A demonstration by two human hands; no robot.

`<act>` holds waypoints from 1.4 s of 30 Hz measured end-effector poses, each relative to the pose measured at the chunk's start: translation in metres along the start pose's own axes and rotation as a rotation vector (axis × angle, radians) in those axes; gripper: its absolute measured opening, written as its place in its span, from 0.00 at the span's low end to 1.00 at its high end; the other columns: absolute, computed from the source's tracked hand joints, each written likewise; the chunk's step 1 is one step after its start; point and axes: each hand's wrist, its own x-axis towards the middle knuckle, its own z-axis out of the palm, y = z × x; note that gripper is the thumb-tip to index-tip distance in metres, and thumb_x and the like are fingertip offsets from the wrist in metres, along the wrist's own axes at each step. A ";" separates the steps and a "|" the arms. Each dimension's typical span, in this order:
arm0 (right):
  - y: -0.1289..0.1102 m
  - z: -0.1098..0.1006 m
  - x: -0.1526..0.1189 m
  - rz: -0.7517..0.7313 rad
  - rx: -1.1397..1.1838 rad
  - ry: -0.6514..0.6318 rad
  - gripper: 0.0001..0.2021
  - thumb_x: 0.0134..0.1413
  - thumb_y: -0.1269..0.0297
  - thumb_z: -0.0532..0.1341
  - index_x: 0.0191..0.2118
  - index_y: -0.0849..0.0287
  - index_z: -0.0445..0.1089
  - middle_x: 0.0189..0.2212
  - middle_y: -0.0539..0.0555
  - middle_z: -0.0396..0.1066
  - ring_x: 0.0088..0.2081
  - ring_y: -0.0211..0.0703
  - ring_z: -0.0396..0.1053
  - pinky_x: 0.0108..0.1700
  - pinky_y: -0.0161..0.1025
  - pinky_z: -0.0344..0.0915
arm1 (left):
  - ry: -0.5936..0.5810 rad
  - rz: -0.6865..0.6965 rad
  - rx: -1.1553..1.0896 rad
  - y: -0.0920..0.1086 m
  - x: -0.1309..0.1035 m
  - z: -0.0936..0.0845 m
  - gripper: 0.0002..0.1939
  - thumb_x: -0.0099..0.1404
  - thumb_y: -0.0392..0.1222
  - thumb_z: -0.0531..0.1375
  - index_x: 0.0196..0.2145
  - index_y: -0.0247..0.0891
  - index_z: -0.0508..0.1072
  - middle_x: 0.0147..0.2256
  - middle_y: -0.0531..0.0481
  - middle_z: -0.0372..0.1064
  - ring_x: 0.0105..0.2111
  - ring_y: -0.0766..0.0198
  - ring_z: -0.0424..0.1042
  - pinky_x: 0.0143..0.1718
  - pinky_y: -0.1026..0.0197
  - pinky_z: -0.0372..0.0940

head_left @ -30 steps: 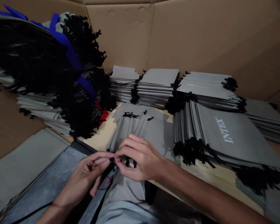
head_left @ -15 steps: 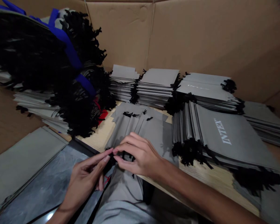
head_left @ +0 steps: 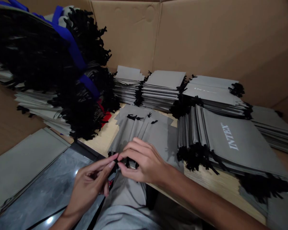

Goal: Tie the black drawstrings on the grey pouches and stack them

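My left hand (head_left: 86, 183) and my right hand (head_left: 144, 161) meet at the near edge of a wooden board. Thumb and forefinger of each are pinched on a small piece of black drawstring cord (head_left: 116, 161), mostly hidden by the fingertips. Just beyond my hands lie overlapping grey fabric pouches (head_left: 156, 137), with short knotted cord ends (head_left: 134, 117) at their far edge. My right hand is over their near end and hides part of it. Grey cloth (head_left: 129, 188) hangs below the hands.
Grey pouches printed INTEX (head_left: 240, 137) are stacked at right, with more stacks (head_left: 163, 86) along the cardboard wall (head_left: 194, 35). At left rises a large bundle of black-corded pouches with a blue strap (head_left: 72, 48). A flat grey stack (head_left: 26, 163) sits near the tiled floor (head_left: 62, 179).
Both hands keep the same pinch, fingertips close together, and have shifted very slightly. The left hand's lower fingers have moved a little. The pouches and stacks stay where they were.
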 end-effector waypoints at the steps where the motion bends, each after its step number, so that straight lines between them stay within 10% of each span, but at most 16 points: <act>1: 0.000 0.000 0.000 0.002 0.000 0.001 0.02 0.66 0.69 0.66 0.43 0.57 0.75 0.36 0.51 0.79 0.35 0.41 0.69 0.37 0.40 0.69 | 0.012 0.005 0.001 0.002 -0.002 0.002 0.24 0.69 0.58 0.70 0.52 0.39 0.89 0.12 0.59 0.68 0.13 0.66 0.67 0.24 0.64 0.72; 20: -0.003 0.008 -0.009 -0.037 -0.090 0.012 0.08 0.54 0.72 0.60 0.40 0.54 0.68 0.33 0.51 0.71 0.34 0.44 0.65 0.34 0.40 0.65 | -0.049 0.031 -0.048 -0.003 -0.005 0.009 0.23 0.67 0.60 0.71 0.47 0.37 0.87 0.22 0.52 0.79 0.17 0.64 0.73 0.20 0.65 0.65; 29: 0.001 -0.002 -0.003 -0.252 -0.284 -0.059 0.04 0.60 0.71 0.60 0.39 0.58 0.71 0.32 0.52 0.71 0.34 0.45 0.63 0.35 0.42 0.65 | -0.037 0.470 0.299 -0.005 0.012 -0.012 0.06 0.68 0.46 0.72 0.42 0.45 0.87 0.24 0.56 0.79 0.22 0.66 0.76 0.24 0.69 0.68; 42: 0.002 -0.001 -0.004 -0.492 -0.411 -0.192 0.11 0.72 0.68 0.59 0.35 0.59 0.72 0.29 0.51 0.64 0.33 0.44 0.60 0.34 0.43 0.59 | -0.241 0.807 0.575 -0.005 0.021 -0.036 0.11 0.73 0.36 0.70 0.51 0.45 0.82 0.38 0.53 0.85 0.28 0.67 0.81 0.35 0.67 0.74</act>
